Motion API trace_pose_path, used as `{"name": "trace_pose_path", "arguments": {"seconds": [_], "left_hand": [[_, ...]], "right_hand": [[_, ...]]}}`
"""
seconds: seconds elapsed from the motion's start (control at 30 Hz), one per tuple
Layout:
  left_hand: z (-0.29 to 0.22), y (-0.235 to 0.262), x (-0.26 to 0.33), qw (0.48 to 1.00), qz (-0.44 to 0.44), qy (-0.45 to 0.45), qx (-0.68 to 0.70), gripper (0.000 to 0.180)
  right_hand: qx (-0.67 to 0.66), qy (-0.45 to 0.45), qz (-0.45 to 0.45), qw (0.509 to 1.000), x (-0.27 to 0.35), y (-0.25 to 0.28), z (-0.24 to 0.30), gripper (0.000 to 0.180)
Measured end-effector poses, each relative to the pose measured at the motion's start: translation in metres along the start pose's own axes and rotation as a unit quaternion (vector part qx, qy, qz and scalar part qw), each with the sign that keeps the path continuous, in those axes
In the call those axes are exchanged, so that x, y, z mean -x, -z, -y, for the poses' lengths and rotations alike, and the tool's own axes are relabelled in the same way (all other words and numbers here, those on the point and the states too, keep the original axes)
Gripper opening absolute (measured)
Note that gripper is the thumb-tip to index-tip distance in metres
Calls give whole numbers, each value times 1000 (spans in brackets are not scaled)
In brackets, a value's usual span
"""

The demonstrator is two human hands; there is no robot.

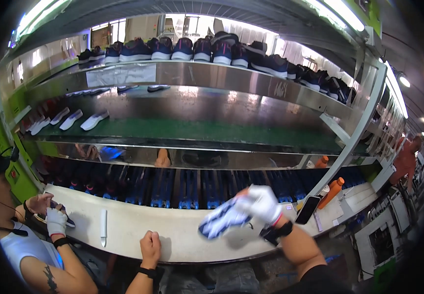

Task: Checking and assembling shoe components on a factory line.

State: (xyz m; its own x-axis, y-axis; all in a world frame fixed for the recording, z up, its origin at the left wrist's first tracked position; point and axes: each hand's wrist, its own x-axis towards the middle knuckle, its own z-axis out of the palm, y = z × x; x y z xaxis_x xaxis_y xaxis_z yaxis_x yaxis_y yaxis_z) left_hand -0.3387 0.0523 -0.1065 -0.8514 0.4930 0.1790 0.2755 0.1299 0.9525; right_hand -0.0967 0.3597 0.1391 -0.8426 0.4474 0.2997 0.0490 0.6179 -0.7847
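In the head view, my right hand (263,203), in a white glove, grips one end of a blue-and-white shoe sole (224,220). The sole is held above the white worktop (182,230) and blurred by motion. My left hand (150,249) is bare and curled into a fist at the worktop's near edge, a black band on its wrist. Nothing shows sticking out of that fist. Left of it lies a slim white tool (104,228) with a narrow tip.
Dark blue shoe parts (163,188) stand in a row behind the worktop. White soles (94,120) lie on the green shelf; dark sneakers (182,49) line the top one. At right are a phone (308,209) and an orange bottle (330,192). A co-worker (30,250) works at left.
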Motion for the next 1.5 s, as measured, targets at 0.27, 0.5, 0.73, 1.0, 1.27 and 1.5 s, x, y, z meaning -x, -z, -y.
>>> {"name": "trace_pose_path", "arguments": {"seconds": [0.27,0.5,0.73,1.0,1.27,1.5], "left_hand": [[-7,-7,6,994,-20,-65,-87,32],[-5,-7,8,983,-20,-116,-141,19],[-20,9,16,989,-5,-48,-138,19],[-24,-11,10,974,-9,-109,-197,20],[-37,-10,7,964,18,-105,-242,25],[-34,-16,3,964,10,-96,-248,24]], "right_hand": [[-462,161,-213,846,-154,140,126,41],[-57,118,-139,982,-142,67,75,26],[372,385,-427,729,-202,69,54,80],[444,248,-457,730,-216,181,-16,92],[436,-212,-64,872,-145,182,-39,109],[409,-138,-72,899,-172,156,2,94]]}}
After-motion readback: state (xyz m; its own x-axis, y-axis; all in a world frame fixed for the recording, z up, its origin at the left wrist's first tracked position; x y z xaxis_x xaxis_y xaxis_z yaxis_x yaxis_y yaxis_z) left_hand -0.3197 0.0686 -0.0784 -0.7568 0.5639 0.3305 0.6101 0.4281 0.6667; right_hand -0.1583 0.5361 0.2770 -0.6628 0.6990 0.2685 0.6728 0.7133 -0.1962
